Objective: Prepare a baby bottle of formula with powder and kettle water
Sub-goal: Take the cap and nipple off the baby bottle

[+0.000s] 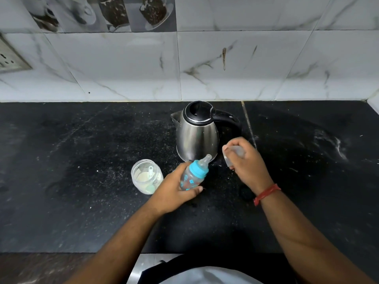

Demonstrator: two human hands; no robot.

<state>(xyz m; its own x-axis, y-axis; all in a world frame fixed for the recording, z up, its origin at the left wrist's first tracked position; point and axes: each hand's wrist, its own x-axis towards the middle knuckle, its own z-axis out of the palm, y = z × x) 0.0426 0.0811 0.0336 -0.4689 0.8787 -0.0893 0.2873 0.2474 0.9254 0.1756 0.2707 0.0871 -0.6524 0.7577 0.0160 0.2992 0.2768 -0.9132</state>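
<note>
The left hand [174, 190] gripped the baby bottle [192, 177] around its clear, blue-printed body, fingers and thumb curled round it, and held it above the black countertop [82, 160] tilted so that its top leaned away from the person and to the right. The blue collar [198, 168] was seated on the bottle neck, and the translucent teat [205, 160] projected from it toward the base of the kettle [196, 134]. The right hand [248, 162] was closed round a clear plastic cap [233, 153], which showed between the thumb and the curled fingers; the cap was held apart from the teat, just to its right. A red thread band [266, 193] circled the right wrist. The stainless steel kettle stood upright on the countertop directly behind both hands, its black lid down, its spout to the left and its black handle to the right. A clear jar [146, 176] stood uncovered on the countertop just left of the left hand; it contained pale powder and a small scoop. White specks were scattered across the countertop. A marble-patterned tiled wall [225, 64] rose behind the countertop, with a switch plate [10, 60] at its left edge.
</note>
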